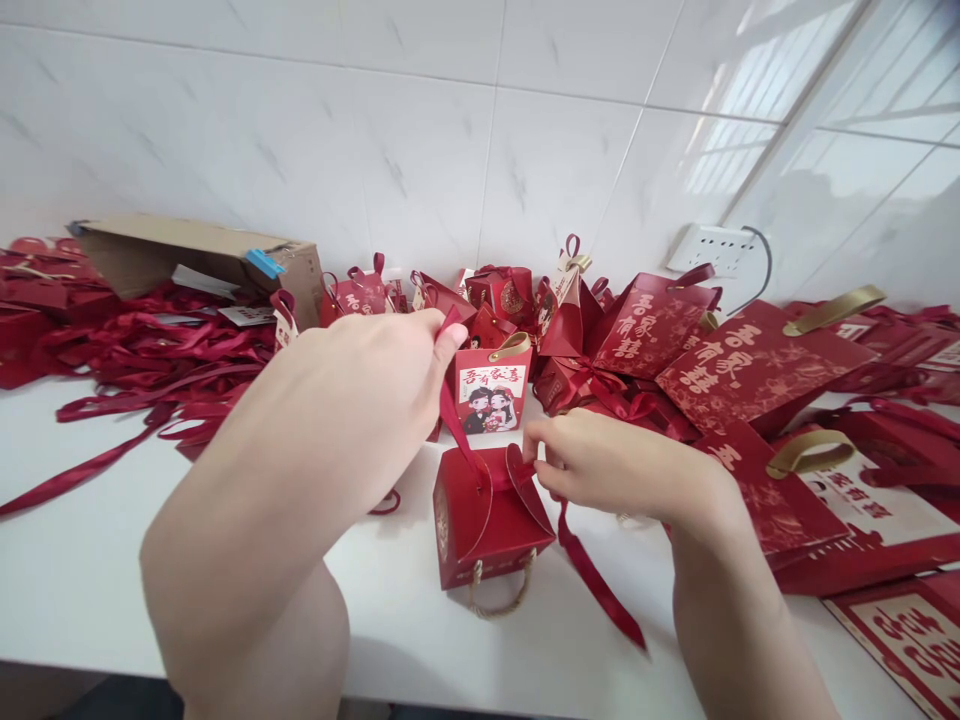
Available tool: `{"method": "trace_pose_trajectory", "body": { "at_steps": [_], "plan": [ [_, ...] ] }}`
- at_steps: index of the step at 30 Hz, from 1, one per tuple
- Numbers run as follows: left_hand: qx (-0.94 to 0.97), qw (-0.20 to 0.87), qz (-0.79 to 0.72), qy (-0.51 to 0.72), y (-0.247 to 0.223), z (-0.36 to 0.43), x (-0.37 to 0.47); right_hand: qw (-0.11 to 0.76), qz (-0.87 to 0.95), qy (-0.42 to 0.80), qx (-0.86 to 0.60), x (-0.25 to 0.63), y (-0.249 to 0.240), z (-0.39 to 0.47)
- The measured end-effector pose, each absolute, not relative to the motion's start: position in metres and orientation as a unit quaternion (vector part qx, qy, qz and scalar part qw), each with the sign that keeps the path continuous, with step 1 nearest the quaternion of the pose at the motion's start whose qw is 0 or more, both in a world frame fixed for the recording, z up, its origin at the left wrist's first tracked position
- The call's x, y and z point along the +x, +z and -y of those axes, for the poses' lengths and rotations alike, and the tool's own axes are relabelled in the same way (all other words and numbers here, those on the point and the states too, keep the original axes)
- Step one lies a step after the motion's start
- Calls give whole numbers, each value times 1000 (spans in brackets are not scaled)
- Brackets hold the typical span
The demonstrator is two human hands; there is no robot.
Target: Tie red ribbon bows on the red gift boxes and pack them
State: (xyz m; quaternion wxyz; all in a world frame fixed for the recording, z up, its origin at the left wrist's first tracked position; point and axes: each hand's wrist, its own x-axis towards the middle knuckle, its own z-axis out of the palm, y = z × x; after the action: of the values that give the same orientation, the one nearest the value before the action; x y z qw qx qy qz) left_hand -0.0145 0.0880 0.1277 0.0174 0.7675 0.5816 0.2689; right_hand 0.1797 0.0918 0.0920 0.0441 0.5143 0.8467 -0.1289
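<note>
The small red box sits on the desk below and between the hands, nearer the right hand. The left hand, raised above it, pinches the ribbon between thumb and fingers; the right, by the box's top flaps, has its fingers closed on the ribbon at the other side, a tail hanging down to the right. A rope handle lies at the box's near side.

The desk is white, against a wall of pale marbled tiles with a socket strip at right.

At left, a carton lies with dark red ribbons in its mouth and spilling out. Red gift boxes crowd behind and to the right; their contents cannot be seen.
</note>
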Motion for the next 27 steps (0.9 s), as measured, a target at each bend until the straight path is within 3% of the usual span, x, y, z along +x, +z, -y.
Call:
{"method": "trace_pose_trajectory", "body": {
  "at_steps": [4, 11, 20, 27],
  "plan": [
    [782, -85, -585, 199, 125, -88, -17, 29, -843, -132, 520, 183, 92, -92],
    [756, -116, -597, 241, 130, -87, -16, -22, -849, -109, 516, 188, 96, -92],
    [743, -90, -617, 244, 130, -87, -13, 40, -810, -156, 564, 195, 90, -101],
    [787, 10, -575, 224, 118, -95, -19, -15, -823, -123, 554, 197, 95, -98]
  ]
}}
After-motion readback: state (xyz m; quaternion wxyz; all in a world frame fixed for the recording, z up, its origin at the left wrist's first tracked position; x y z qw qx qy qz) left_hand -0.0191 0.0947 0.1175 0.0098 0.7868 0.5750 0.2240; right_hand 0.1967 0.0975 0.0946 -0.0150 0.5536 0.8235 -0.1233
